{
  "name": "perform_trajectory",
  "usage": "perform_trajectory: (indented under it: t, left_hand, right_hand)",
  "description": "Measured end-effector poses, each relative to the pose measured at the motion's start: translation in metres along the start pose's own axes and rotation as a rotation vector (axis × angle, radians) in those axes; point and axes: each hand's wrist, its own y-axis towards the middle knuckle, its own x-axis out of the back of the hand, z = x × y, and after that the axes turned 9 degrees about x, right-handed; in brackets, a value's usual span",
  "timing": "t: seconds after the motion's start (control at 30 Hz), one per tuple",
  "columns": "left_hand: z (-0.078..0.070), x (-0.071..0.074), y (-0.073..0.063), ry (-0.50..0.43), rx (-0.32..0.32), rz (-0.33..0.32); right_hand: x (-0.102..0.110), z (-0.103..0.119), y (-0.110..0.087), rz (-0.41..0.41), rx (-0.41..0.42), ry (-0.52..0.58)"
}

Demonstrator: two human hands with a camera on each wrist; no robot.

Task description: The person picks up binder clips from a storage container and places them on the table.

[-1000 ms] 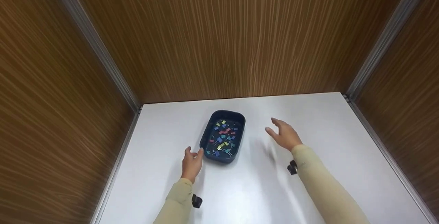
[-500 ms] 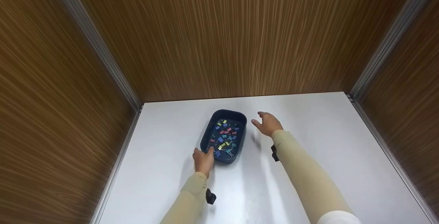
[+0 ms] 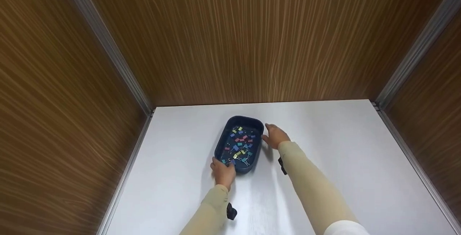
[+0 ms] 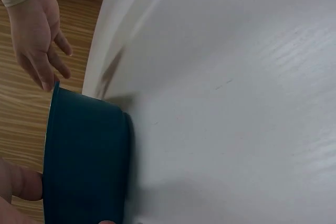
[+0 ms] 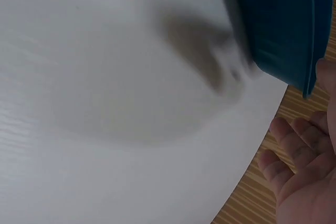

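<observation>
A dark blue-teal rectangular bin [image 3: 248, 121] with rounded corners stands on the white table, holding several small binder clips [image 3: 236, 148] in yellow, pink, blue and teal. My left hand [image 3: 224, 174] grips its near left corner, thumb over the rim and fingers against the outer wall. In the left wrist view the thumb lies at the rim of the bin [image 4: 86, 156], with a fingertip low on its side. My right hand [image 3: 276, 137] is at the far right side. The right wrist view shows its thumb at the rim of the bin [image 5: 283, 30], the other fingers spread and loosely extended.
The white table [image 3: 324, 148] ends at a wood-grain panel [image 3: 252, 48] behind. More wood-grain panels flank it left and right, with grey metal profiles [image 3: 122, 66] along the corners. A small black device [image 3: 231, 211] sits on my left wrist.
My left hand has moved right and forward onto the bin's near corner and taken hold. The right hand has come left from over the table to the bin's right rim.
</observation>
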Motion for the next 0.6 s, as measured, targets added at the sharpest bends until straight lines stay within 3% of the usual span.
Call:
perform_trajectory:
  t: [0.23,0.6]
  left_hand:
    - [0.003,0.0,-0.003,-0.004,-0.011,0.004]
    - [0.0,0.003,0.002,-0.026,-0.015,0.068]
  right_hand:
    - [-0.012,0.005,-0.001,0.005,-0.018,0.065]
    - [-0.013,-0.001,-0.002,0.021,-0.08,0.138]
